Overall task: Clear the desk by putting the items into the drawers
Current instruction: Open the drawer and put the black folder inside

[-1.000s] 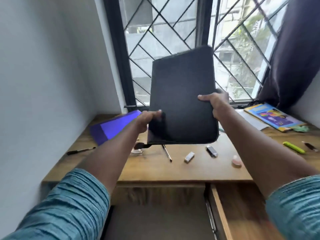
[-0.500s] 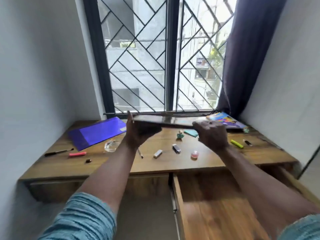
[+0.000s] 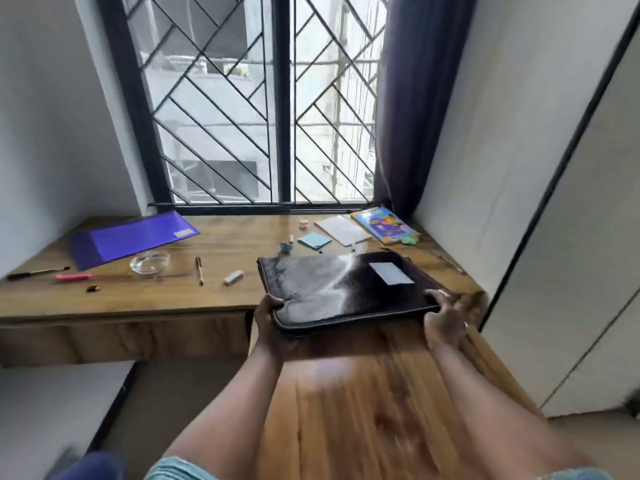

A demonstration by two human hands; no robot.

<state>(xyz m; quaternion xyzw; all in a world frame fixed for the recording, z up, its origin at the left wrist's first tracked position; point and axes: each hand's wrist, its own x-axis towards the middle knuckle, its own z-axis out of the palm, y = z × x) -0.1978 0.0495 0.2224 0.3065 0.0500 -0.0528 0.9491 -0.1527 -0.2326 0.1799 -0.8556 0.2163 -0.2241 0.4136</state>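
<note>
Gripped the black zip case (image 3: pixel 346 289) flat, pale label (image 3: pixel 391 273) up, at its two near corners, with the left hand (image 3: pixel 272 320) curled round one and the right hand (image 3: pixel 446 318) round the other. Hovered over the open drawer (image 3: pixel 363 403) below the grip, far edge reaching over the desk (image 3: pixel 138 303) beyond it.

Window (image 3: pixel 221 140) with a dark frame and a central upright post (image 3: pixel 282 98), set in the far wall. A black metal grille (image 3: pixel 207 109) of diagonal bars covers both panes. A grey building (image 3: pixel 214 84) shows outside, blurred. A dark purple curtain (image 3: pixel 405 98) hangs bunched at the window's right edge. White walls stand left (image 3: pixel 52 116) and right (image 3: pixel 502 116). A pale panel (image 3: pixel 595 237) edged with dark strips stands at the far right.
</note>
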